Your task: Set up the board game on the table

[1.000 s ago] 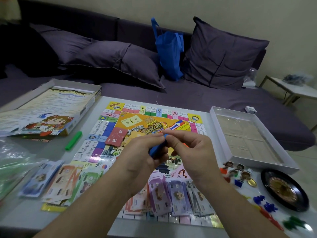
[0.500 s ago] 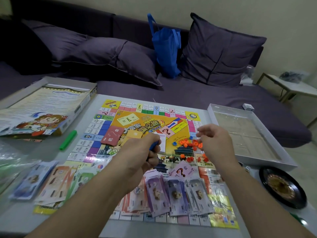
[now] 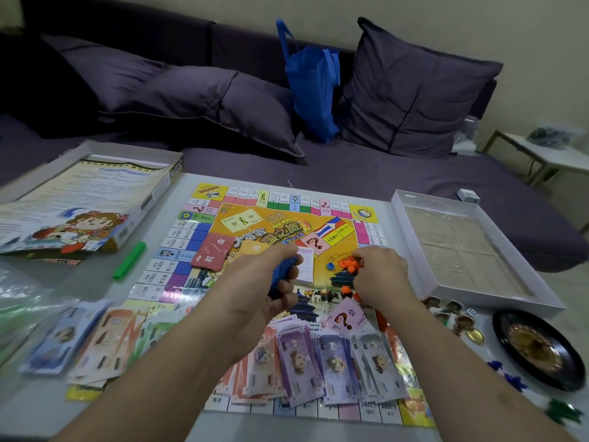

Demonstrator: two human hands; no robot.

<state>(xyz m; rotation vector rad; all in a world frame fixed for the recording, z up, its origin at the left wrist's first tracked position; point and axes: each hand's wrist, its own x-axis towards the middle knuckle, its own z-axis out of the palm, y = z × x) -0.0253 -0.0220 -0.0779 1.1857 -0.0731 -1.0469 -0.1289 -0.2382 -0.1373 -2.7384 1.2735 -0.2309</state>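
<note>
Orange pieces (image 3: 350,262) now spilled on board (image 3: 204,231), absent a second ago | left hand (image 3: 271,282) grips blue tube (image 3: 282,271) | right hand (image 3: 381,272) gathers them, grip unclear | houses unpacked.

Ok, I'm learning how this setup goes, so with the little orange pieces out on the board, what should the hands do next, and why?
Probably the right hand should gather the orange pieces into one tidy pile. They lie loose on the middle of the board, with the fingers already on them and a few strays nearer the person. The left hand grips a blue container, so it seems busy.
</note>
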